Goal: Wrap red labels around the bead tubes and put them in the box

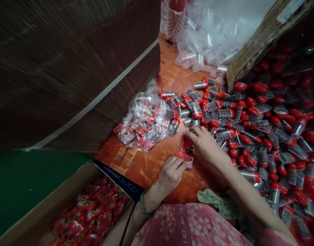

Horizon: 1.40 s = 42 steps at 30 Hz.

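Note:
Low over the orange surface, my two hands meet at a small red printed packet (pixel 187 147) with a yellow and black picture and a pale lower part. My left hand (pixel 171 173), a green bead bracelet on its wrist, has its curled fingers closed on the packet's lower edge. From the right, my right hand (pixel 204 145) bends its fingers over the upper end; its fingertips are partly hidden. Just beyond lies a pile of clear plastic bags with red cards (pixel 146 119). Clear tubes with red caps and dark round pieces inside (pixel 197 110) lie close to my right hand.
Many more red-capped tubes spill from a cardboard box (pixel 249 51) on the right. Empty clear tubes (pixel 205 44) heap at the back. A strapped dark stack (pixel 77 68) stands left. Below it, an open carton (pixel 23 218) holds red packets (pixel 95 215). A pale green cloth (pixel 218 201) lies near my lap.

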Each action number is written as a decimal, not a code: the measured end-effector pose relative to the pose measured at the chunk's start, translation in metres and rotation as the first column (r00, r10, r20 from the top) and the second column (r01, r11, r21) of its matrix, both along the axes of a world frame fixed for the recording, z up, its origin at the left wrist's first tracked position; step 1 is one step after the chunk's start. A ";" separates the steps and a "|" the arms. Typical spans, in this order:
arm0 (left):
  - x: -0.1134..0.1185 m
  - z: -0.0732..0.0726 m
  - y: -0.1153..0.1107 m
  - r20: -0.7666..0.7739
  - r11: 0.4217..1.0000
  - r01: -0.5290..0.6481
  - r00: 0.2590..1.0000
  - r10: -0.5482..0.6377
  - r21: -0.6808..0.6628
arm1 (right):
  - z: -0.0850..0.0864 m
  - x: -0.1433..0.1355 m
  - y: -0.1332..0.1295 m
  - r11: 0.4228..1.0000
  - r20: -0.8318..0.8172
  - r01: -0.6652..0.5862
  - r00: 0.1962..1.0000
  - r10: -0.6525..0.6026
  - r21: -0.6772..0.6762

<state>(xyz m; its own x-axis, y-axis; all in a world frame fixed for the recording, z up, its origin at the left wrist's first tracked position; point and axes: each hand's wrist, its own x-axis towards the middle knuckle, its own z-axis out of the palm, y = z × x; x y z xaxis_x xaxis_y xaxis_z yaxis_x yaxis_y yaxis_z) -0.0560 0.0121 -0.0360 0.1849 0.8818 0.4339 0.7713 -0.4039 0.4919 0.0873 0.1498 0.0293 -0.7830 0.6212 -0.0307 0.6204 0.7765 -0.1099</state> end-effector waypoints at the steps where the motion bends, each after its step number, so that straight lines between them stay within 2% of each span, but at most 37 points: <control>1: 0.000 0.001 0.000 0.019 1.000 0.007 1.000 -0.006 -0.004 | -0.002 -0.007 0.006 0.999 0.076 -0.042 0.996 0.040 0.023; 5: 0.000 0.008 0.001 0.087 0.999 0.022 0.996 -0.019 -0.039 | -0.003 -0.022 0.017 0.979 0.233 -0.193 0.957 0.173 0.064; 9: -0.002 0.010 0.002 0.147 0.990 0.037 0.989 -0.017 -0.139 | 0.007 -0.019 0.022 0.961 0.285 -0.269 0.928 0.240 0.066; 12: -0.003 0.009 0.003 0.195 0.980 0.047 0.981 -0.009 -0.192 | 0.013 -0.003 0.024 0.979 0.196 -0.188 0.966 0.171 0.073; 15: -0.003 0.008 0.004 0.305 0.978 0.008 0.951 0.057 -0.206 | 0.014 0.025 0.014 0.998 -0.115 0.008 0.993 0.000 0.070; 17: -0.002 0.008 0.004 0.409 0.973 -0.031 0.904 0.126 -0.229 | 0.012 0.046 0.000 0.990 -0.383 0.138 0.915 -0.127 0.002; 19: -0.001 0.009 0.004 0.494 0.966 -0.052 0.851 0.176 -0.254 | 0.009 0.066 -0.019 0.960 -0.569 0.225 0.773 -0.280 -0.168; 21: -0.001 0.012 0.004 0.542 0.965 -0.059 0.818 0.194 -0.257 | 0.005 0.080 -0.041 0.875 -0.640 0.267 0.601 -0.479 -0.404; 23: -0.001 0.016 0.004 0.564 0.969 -0.063 0.803 0.193 -0.240 | 0.004 0.089 -0.061 0.780 -0.639 0.257 0.456 -0.619 -0.571; 25: -0.001 0.021 0.003 0.575 0.976 -0.059 0.800 0.173 -0.211 | 0.005 0.092 -0.076 0.745 -0.637 0.219 0.401 -0.658 -0.631; 28: 0.000 0.031 0.001 0.556 0.986 -0.036 0.822 0.121 -0.161 | 0.010 0.091 -0.087 0.770 -0.656 0.132 0.448 -0.608 -0.624; 33: 0.000 0.045 -0.003 0.477 0.989 0.027 0.878 0.045 -0.145 | 0.016 0.088 -0.086 0.841 -0.695 -0.002 0.564 -0.446 -0.541; 38: -0.003 0.045 -0.004 0.470 0.990 0.018 0.881 0.049 -0.137 | 0.019 0.093 -0.081 0.860 -0.661 -0.018 0.648 -0.379 -0.511; 42: -0.006 0.046 -0.006 0.391 0.992 0.045 0.920 0.005 -0.117 | 0.028 0.094 -0.078 0.868 -0.599 -0.107 0.763 -0.241 -0.485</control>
